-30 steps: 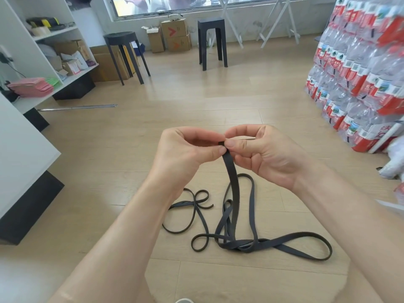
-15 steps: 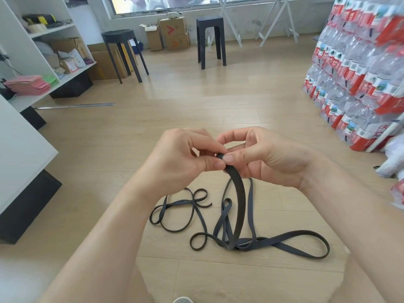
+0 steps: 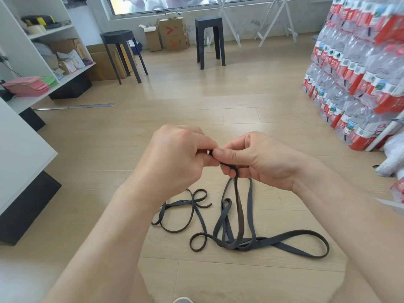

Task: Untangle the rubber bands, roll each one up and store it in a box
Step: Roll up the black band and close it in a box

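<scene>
At far left, a white open shelving unit (image 3: 65, 72) carries cartons and a stack of pink sheets (image 3: 26, 88). A thin metal strip (image 3: 74, 106) lies on the pale wood-plank floor (image 3: 196, 106) beside it. Further in stands a round black stool (image 3: 119, 36), then stacked brown cardboard boxes (image 3: 172, 33) under the window, then a square black stool (image 3: 208, 20).

Both hands are raised above the floor at centre frame, fingertips meeting. The left hand (image 3: 177, 158) has its fingers curled, thumb and forefinger pinching the top end of a dark grey flat rubber band (image 3: 239, 215). The right hand (image 3: 262, 162) pinches the same end from the other side, thumb on top; the strap bends under its lower fingers.

From the hands the held band hangs down to the floor, where it runs into a tangle of dark grey rubber bands (image 3: 240, 246). A smaller bow-shaped loop (image 3: 175, 232) of the same material lies on the floor left of the tangle, below the left wrist. One long flat loop (image 3: 295, 232) extends from the tangle to the right.

Shrink-wrapped packs of red-labelled water bottles (image 3: 358, 68) are stacked along the right wall.
</scene>
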Tool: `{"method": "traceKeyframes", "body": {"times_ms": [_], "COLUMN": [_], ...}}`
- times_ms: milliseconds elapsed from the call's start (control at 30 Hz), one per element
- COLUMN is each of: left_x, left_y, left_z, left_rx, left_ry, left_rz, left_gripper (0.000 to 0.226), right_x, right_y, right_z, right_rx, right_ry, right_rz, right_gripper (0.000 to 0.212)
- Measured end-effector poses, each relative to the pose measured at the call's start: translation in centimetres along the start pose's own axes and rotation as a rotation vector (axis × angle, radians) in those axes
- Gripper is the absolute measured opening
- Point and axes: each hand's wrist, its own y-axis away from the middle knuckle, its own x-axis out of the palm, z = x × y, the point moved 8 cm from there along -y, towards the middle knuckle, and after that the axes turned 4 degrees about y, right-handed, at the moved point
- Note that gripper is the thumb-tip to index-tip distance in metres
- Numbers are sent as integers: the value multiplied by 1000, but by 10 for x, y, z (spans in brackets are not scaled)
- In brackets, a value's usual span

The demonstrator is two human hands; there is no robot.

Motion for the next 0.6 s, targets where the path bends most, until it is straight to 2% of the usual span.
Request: {"method": "traceKeyframes", "body": {"times_ms": [100, 167, 233, 333, 433, 500, 600], "left_x": [3, 9, 19, 23, 16, 10, 3], "left_y": [0, 2, 4, 5, 5, 4, 3], "left_z": [-1, 10, 17, 21, 23, 20, 23], "left_rx": [-28, -169, -285, -309, -321, -304, -270], "left_ry": [13, 227, 545, 775, 794, 727, 558], "left_rz": [5, 27, 104, 159, 79, 47, 10], "left_gripper": [7, 15, 26, 34, 29, 18, 26], "right_x": [-2, -4, -5, -3, 2, 6, 7], "right_y": [0, 1, 2, 3, 4, 3, 5], "right_z": [0, 2, 3, 6, 7, 6, 4], "right_rx": [-37, -70, -103, -134, -141, -116, -42], "right_ry": [-8, -45, -113, -201, -205, -167, -78], "right_rz": [-31, -20, 12, 83, 133, 165, 175], "right_gripper": [51, 36, 33, 31, 12, 12, 21]}}
